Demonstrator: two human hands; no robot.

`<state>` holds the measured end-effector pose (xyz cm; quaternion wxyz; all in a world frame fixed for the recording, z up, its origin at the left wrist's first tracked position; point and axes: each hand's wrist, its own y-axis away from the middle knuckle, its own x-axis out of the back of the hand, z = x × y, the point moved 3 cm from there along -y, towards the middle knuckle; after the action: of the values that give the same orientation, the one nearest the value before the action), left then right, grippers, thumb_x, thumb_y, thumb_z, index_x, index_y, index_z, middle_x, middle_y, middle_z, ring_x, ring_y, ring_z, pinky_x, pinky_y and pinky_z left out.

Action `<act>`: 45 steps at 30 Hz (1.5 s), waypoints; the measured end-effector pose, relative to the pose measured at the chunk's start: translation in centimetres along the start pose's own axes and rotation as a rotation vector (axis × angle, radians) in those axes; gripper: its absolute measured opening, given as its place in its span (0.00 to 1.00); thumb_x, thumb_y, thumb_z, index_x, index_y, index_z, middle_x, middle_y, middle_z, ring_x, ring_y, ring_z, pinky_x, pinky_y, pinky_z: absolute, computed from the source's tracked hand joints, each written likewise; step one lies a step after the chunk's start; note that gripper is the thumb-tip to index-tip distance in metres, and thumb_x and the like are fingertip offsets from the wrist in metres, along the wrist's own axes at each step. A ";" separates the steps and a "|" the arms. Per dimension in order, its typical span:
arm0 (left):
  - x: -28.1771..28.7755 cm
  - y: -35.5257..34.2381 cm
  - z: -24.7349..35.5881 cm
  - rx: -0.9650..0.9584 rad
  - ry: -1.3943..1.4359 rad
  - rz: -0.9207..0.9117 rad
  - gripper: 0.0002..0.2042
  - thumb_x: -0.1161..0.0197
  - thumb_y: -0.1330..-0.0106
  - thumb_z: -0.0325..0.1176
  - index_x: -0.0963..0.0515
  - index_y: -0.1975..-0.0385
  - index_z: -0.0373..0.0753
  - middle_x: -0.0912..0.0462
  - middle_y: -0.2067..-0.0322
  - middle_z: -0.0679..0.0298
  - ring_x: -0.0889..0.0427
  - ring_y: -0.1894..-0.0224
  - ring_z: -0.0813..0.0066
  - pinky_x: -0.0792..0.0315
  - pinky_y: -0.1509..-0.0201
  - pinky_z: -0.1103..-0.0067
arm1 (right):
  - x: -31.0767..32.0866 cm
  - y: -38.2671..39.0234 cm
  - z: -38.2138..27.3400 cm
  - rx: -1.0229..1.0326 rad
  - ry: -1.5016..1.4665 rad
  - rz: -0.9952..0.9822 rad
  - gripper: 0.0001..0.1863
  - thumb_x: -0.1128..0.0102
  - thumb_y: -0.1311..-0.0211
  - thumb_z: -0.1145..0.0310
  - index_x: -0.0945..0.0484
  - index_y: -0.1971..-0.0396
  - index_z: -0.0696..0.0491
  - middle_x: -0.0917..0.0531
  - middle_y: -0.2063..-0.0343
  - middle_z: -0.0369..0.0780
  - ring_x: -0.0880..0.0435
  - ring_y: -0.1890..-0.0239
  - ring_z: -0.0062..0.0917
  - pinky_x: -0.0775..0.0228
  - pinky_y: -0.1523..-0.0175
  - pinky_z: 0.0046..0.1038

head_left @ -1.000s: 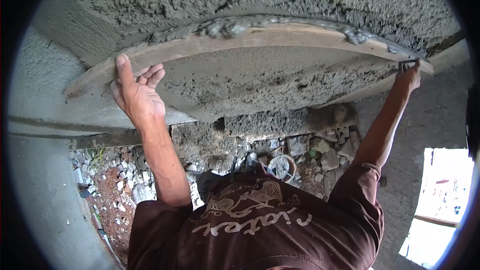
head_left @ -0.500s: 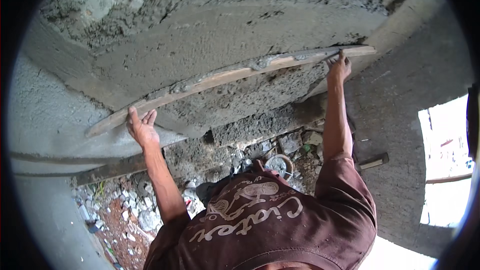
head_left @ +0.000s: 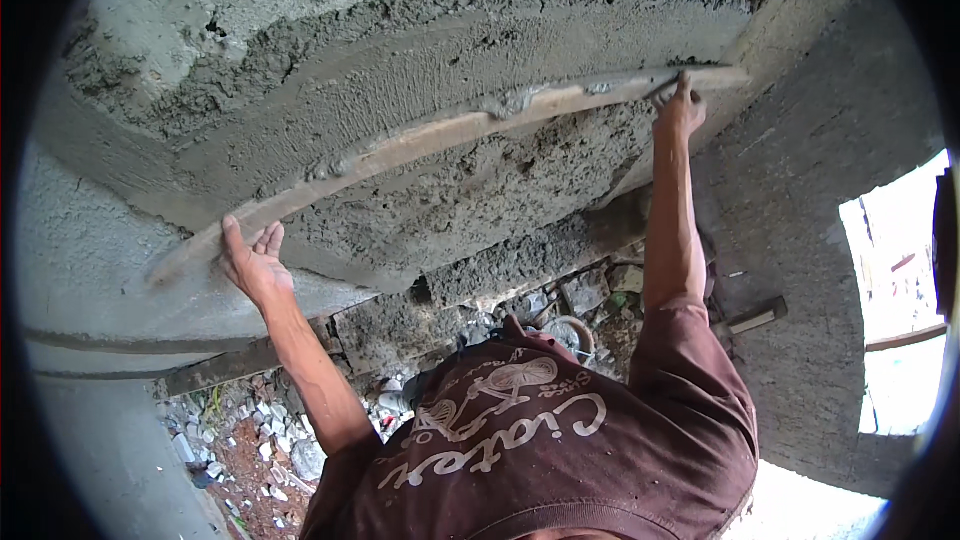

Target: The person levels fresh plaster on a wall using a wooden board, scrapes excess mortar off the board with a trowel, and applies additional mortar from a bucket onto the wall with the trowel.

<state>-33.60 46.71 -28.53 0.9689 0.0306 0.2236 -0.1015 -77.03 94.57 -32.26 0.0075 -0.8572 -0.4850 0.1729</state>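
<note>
A long wooden straightedge (head_left: 430, 143) lies slantwise across a wall of wet grey mortar (head_left: 400, 100), its right end higher than its left. Lumps of mortar cling along its upper edge. Near its left end my left hand (head_left: 258, 265) holds the lower edge, the thumb laid up against the wood and the other fingers half curled. Toward the right end my right hand (head_left: 680, 110) grips the board between thumb and fingers, arm stretched upward. Above the board the mortar is ridged; below it the surface is rough and pitted.
Broken stones and rubble (head_left: 285, 440) cover the ground at lower left. A round bucket (head_left: 570, 338) stands behind my maroon shirt. A small block-like tool (head_left: 757, 316) sits by the grey surface at right, beside a bright opening (head_left: 900, 290).
Both hands have slid the straightedge farther up the wall and slightly left, narrowing the mortar band above it. The view has shifted a little too. Both hands keep their hold.
</note>
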 end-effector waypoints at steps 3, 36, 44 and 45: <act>-1.2 -0.2 1.2 -0.073 0.007 0.024 0.29 0.35 0.45 0.45 0.34 0.49 0.33 0.29 0.63 0.54 0.24 0.67 0.63 0.23 0.61 0.75 | -1.4 2.8 -3.6 -0.016 -0.210 0.021 0.36 0.35 0.48 0.56 0.40 0.52 0.70 0.28 0.56 0.57 0.23 0.59 0.38 0.19 0.61 0.32; -7.6 2.3 7.1 -0.057 0.123 -0.050 0.29 0.36 0.43 0.43 0.35 0.45 0.34 0.38 0.51 0.38 0.27 0.55 0.48 0.26 0.51 0.67 | -1.5 -7.8 -10.0 0.052 0.067 0.154 0.30 0.33 0.49 0.58 0.32 0.58 0.70 0.23 0.63 0.51 0.23 0.73 0.35 0.25 0.74 0.36; -1.6 -0.4 3.0 -0.081 0.059 -0.005 0.25 0.36 0.44 0.43 0.33 0.52 0.33 0.28 0.69 0.51 0.22 0.71 0.61 0.21 0.66 0.71 | -2.3 0.1 -6.2 -0.025 -0.207 0.038 0.24 0.39 0.43 0.64 0.34 0.60 0.72 0.25 0.66 0.53 0.21 0.72 0.37 0.17 0.69 0.38; -0.4 -0.7 1.9 -0.079 0.079 -0.025 0.25 0.34 0.46 0.43 0.32 0.56 0.32 0.28 0.71 0.52 0.21 0.76 0.61 0.19 0.71 0.71 | -2.0 0.8 -4.9 -0.030 -0.181 0.015 0.26 0.39 0.43 0.63 0.35 0.59 0.72 0.25 0.65 0.53 0.21 0.72 0.37 0.17 0.69 0.38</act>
<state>-33.26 45.91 -26.71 0.9584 -0.0064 0.2659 -0.1034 -75.86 93.23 -27.20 -0.0504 -0.8418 -0.4797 0.2423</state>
